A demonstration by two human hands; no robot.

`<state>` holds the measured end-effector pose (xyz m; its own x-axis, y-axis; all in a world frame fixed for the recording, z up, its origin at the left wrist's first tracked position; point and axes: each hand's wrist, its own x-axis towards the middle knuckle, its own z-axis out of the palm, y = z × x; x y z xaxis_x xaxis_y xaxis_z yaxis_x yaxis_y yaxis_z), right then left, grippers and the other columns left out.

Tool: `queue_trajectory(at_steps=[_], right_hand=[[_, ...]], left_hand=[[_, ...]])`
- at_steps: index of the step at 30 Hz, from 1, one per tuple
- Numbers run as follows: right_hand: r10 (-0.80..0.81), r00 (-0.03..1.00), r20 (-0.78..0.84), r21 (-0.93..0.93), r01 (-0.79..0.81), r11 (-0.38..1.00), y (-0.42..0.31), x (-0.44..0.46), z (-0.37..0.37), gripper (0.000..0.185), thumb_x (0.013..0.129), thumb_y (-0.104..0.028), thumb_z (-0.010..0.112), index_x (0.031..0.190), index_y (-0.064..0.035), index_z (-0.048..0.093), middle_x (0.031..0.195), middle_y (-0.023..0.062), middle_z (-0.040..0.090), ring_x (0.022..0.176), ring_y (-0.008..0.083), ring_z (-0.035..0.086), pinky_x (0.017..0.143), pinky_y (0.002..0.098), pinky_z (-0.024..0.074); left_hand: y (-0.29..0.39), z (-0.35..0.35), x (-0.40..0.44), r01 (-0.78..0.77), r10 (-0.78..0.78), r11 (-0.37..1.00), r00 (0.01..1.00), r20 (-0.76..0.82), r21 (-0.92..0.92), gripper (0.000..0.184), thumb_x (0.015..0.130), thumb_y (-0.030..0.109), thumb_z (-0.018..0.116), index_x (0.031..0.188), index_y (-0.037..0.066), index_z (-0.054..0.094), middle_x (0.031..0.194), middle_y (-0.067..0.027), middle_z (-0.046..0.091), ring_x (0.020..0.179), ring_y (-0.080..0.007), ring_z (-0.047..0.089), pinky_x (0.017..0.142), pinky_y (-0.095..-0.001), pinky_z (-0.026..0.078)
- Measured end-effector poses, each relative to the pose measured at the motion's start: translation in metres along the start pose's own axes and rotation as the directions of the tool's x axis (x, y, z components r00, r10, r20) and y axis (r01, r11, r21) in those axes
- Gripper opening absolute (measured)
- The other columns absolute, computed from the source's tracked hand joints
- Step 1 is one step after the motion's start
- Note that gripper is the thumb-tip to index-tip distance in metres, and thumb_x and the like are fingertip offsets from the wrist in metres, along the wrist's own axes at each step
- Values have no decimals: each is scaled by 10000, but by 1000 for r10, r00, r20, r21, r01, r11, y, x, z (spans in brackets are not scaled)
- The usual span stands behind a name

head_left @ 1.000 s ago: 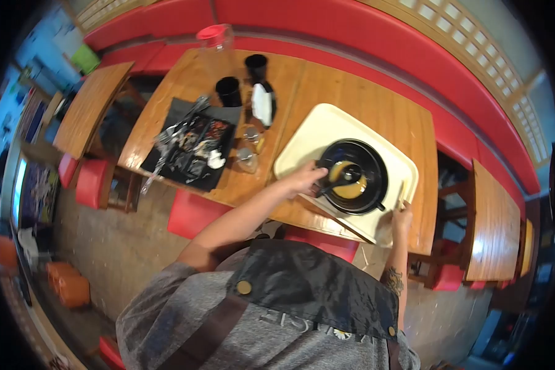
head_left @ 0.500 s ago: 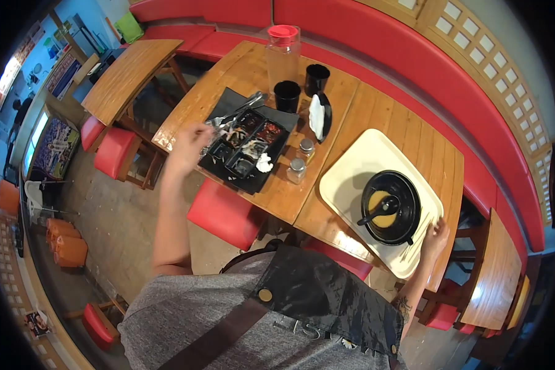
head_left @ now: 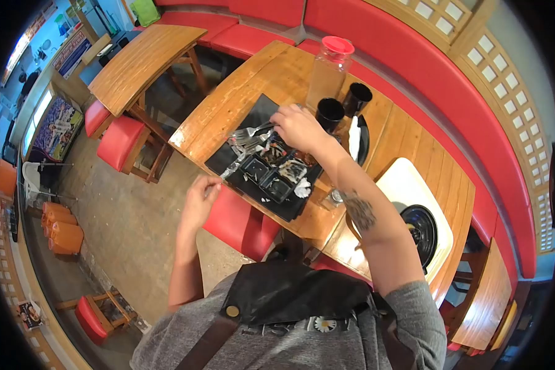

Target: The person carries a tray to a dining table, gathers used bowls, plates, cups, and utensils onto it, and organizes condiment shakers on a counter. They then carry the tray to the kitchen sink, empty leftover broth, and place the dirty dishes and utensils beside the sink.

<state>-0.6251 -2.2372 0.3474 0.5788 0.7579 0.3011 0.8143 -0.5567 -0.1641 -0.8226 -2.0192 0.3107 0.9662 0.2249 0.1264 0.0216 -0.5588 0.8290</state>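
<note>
My right hand [head_left: 295,126] reaches across to the far side of a black slate-like board [head_left: 259,111]. Its fingers close at the handle end of a fork [head_left: 248,132], one of several pieces of metal cutlery lying together. At the board's near left edge, my left hand [head_left: 200,196] pinches the end of a silver utensil [head_left: 231,166], whose kind I cannot make out. Beside the cutlery sits a black compartment dish [head_left: 259,168] with food scraps and used wrappers. A crumpled white tissue [head_left: 303,187] lies at its right corner.
A clear pitcher with a red lid [head_left: 330,71], black cups [head_left: 330,114] and a black plate with a white napkin [head_left: 355,139] stand behind. My right forearm partly covers a glass shaker [head_left: 334,197]. A cream tray [head_left: 396,180] carrying a black bowl [head_left: 427,231] lies right.
My right hand has left the cream tray's edge and crossed left to the cutlery. My left hand has shifted down toward the board's near left corner. The view has turned slightly.
</note>
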Motion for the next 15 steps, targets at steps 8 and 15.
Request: queue_trajectory(at_steps=[8,15], right_hand=[[115,789,604,-207,15,978,32,80,39,393,703,-356,622,1044,-164,587,1086,30,567,1084,226,478,813,484,379],[110,657,746,-201,65,977,32,92,47,371,640,-366,695,947,-166,640,973,40,631,959,237,570,780,471,387]], left_hand=[[-23,-10,-21,-30,39,989,997,-65,143,300,748,104,614,1030,33,540,1068,-147,490,1018,-315,456,898,-373,359],[-37,20,16,-111,152,959,978,-141,263,420,716,81,654,1106,73,500,1135,-166,430,1033,-349,455,874,-399,397]])
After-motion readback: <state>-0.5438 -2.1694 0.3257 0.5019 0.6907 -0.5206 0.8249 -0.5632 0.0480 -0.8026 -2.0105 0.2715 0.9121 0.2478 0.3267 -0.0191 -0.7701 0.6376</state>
